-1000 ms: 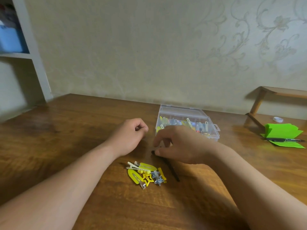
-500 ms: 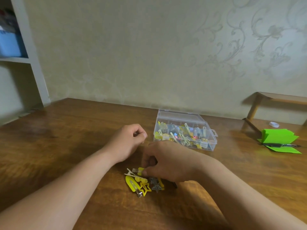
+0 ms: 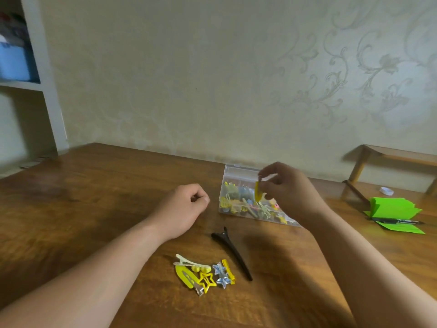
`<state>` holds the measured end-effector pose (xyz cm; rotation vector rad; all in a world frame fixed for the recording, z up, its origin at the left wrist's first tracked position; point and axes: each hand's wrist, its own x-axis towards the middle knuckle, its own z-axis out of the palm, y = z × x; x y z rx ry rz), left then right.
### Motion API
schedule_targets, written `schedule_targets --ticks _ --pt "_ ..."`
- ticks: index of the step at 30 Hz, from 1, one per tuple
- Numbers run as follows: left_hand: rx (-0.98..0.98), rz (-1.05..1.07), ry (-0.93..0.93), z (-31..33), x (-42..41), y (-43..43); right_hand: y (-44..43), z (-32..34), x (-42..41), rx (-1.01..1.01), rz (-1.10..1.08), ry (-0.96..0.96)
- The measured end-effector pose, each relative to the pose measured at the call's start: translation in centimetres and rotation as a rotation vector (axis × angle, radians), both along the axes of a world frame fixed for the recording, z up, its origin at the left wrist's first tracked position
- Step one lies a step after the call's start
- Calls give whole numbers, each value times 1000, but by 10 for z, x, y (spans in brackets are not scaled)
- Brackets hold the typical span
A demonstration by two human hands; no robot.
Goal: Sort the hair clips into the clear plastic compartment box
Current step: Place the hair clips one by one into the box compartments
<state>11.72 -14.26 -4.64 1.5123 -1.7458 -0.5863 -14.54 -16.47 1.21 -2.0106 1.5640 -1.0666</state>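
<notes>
The clear plastic compartment box (image 3: 238, 172) stands open on the wooden table, holding several coloured clips. My right hand (image 3: 287, 189) hovers over the box and pinches a yellow hair clip (image 3: 257, 191) that hangs downward. A small pile of clips (image 3: 203, 273), yellow ones, a yellow star and silvery-blue stars, lies near the front of the table. A long black clip (image 3: 233, 253) lies just right of the pile. My left hand (image 3: 183, 208) rests on the table left of the box, fingers curled, holding nothing that I can see.
Green folded paper (image 3: 392, 209) with a black pen (image 3: 397, 221) on it lies at the right. A small white roll (image 3: 386, 191) and a wooden stand (image 3: 378, 157) sit behind it. A white shelf unit (image 3: 45, 74) stands at the far left.
My right hand took a yellow clip from the pile and lifted it up over the box. The black clip is now uncovered. My left hand stayed in place.
</notes>
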Motion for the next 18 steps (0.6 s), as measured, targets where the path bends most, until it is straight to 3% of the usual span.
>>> schedule_targets --ticks 9,18 --pt "8 -3 21 0 0 -1 -27 -4 22 163 51 220" --pt "2 -7 4 0 0 -1 -26 -9 30 79 -19 380"
